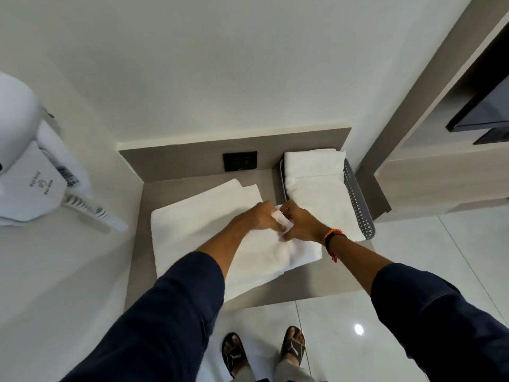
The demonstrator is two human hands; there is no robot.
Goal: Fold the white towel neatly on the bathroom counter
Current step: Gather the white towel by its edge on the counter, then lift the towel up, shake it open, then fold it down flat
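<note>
A white towel lies spread in layers across the grey-brown bathroom counter. My left hand and my right hand meet over its right part. Both pinch the same raised corner of the towel between them, lifted a little off the layers below. The cloth bunches into a wrinkle just under my right hand. My sleeves hide part of the towel's near edge.
A grey perforated basket at the back right holds another folded white towel. A black wall socket sits behind the counter. A white wall-mounted hair dryer with coiled cord hangs at left. My sandalled feet stand on glossy floor tiles below.
</note>
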